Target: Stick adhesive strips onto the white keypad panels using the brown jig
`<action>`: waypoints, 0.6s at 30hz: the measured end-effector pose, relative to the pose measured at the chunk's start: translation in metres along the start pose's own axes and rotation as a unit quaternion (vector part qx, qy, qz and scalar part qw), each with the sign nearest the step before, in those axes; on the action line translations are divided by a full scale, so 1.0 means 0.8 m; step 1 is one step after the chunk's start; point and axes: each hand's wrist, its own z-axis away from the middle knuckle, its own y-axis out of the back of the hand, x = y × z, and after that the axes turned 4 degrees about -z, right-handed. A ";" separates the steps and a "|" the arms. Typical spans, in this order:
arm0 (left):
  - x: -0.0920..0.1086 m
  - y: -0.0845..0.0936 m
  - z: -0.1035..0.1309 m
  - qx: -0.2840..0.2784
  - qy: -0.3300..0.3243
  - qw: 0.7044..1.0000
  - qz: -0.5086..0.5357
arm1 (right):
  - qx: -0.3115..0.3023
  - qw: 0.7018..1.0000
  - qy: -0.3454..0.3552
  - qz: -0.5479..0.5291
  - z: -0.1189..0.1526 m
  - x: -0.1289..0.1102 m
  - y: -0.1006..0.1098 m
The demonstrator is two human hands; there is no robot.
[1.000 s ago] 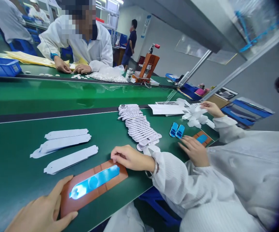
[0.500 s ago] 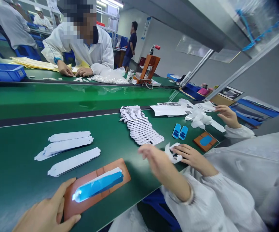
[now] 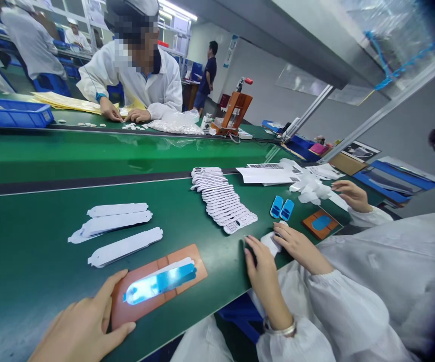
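My left hand (image 3: 80, 319) grips the near left end of a reddish-brown block (image 3: 200, 261), with the thumb and index finger on opposite edges. On the block lies a long strip with shiny blue film (image 3: 157, 285) over a white edge. My right hand (image 3: 264, 271) is at the table's front edge, fingers bent and apart, with nothing visible in it. It is beside a crumpled white piece (image 3: 270, 242), which a co-worker's hand (image 3: 300, 246) touches. Long white strips (image 3: 127, 246) lie beyond the block.
A fanned row of white printed pieces (image 3: 225, 198) lies mid-table. Two blue pieces (image 3: 281, 208), a small brown block (image 3: 320, 222) and white paper scraps (image 3: 310, 186) are to the right, near the co-worker's other hand (image 3: 351, 195). A person (image 3: 138, 75) works across the green belt (image 3: 89, 156).
My right hand has moved right and down, towards the crumpled white piece. My left hand stays on the block. The co-worker's near hand now covers more of the crumpled piece.
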 end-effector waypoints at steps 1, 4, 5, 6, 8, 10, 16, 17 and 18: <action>0.003 0.003 0.003 0.000 -0.001 1.000 0.000 | 0.000 1.000 -0.004 0.000 -0.003 0.000 0.002; 0.009 0.009 0.008 -0.006 -0.002 1.000 0.000 | 0.028 0.999 -0.023 0.014 0.005 -0.006 0.000; 0.010 0.010 0.008 -0.002 -0.002 1.000 -0.001 | 0.047 0.998 -0.036 0.027 0.012 -0.011 -0.004; 0.010 0.010 0.008 0.002 -0.003 1.000 -0.002 | 0.063 0.996 -0.050 0.039 0.020 -0.016 -0.009; 0.010 0.010 0.008 0.003 -0.004 1.000 -0.007 | 0.074 0.994 -0.070 0.049 0.033 -0.027 -0.020; 0.007 0.010 0.006 -0.009 -0.003 1.000 -0.011 | 0.051 0.995 -0.072 0.036 0.038 -0.033 -0.028; 0.003 0.009 0.003 -0.025 -0.008 1.000 0.001 | 0.005 0.994 -0.111 -0.007 -0.008 -0.009 -0.027; 0.003 0.008 0.003 -0.023 -0.006 1.000 0.002 | -0.009 0.993 -0.117 -0.010 -0.019 -0.002 -0.025; 0.004 0.008 0.004 -0.023 -0.004 1.000 0.001 | -0.022 0.993 -0.119 -0.012 -0.030 0.004 -0.023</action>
